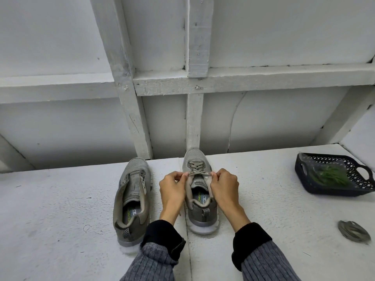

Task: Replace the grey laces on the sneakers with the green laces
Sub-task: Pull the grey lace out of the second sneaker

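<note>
Two grey sneakers stand toes away from me on a white surface. The left sneaker (133, 197) has no lace in its eyelets. The right sneaker (199, 201) still carries a grey lace (195, 166) crossed over its front. My left hand (172, 191) pinches the lace at the shoe's left side, and my right hand (224, 189) pinches it at the right side, with a stretch of lace taut between them. A loose coil of grey lace (354, 232) lies at the right. Green laces (330, 175) sit in a clear bag inside a dark basket (304, 173).
The white surface (60, 209) ends at a wall of white-painted wooden beams (194, 118) right behind the shoes. The basket stands at the far right edge, near a slanted beam.
</note>
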`<act>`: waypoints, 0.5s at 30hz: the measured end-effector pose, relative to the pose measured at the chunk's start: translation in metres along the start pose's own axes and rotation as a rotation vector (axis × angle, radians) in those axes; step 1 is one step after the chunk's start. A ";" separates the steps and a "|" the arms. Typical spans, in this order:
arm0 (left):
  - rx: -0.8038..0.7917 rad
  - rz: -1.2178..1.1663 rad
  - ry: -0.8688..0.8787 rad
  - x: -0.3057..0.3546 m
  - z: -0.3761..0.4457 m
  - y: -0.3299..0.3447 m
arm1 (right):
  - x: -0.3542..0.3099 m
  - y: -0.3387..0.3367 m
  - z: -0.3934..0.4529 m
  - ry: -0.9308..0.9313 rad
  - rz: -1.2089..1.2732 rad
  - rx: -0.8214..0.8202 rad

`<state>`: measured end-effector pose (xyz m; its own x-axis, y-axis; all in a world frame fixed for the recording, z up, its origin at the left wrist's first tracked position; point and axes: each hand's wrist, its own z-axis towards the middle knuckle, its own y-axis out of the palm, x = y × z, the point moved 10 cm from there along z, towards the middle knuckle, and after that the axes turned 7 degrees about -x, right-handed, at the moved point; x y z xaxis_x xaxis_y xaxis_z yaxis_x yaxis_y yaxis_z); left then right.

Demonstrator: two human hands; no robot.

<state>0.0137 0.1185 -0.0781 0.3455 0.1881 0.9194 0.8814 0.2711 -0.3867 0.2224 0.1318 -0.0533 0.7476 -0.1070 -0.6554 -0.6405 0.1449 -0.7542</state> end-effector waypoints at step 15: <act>-0.065 -0.139 -0.015 -0.001 -0.008 0.008 | -0.013 -0.011 -0.013 -0.154 -0.040 0.020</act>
<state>0.0230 0.1126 -0.0816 0.2140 0.1676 0.9624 0.9397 0.2336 -0.2496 0.2169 0.1187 -0.0371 0.7917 0.0382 -0.6097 -0.6069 0.1637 -0.7778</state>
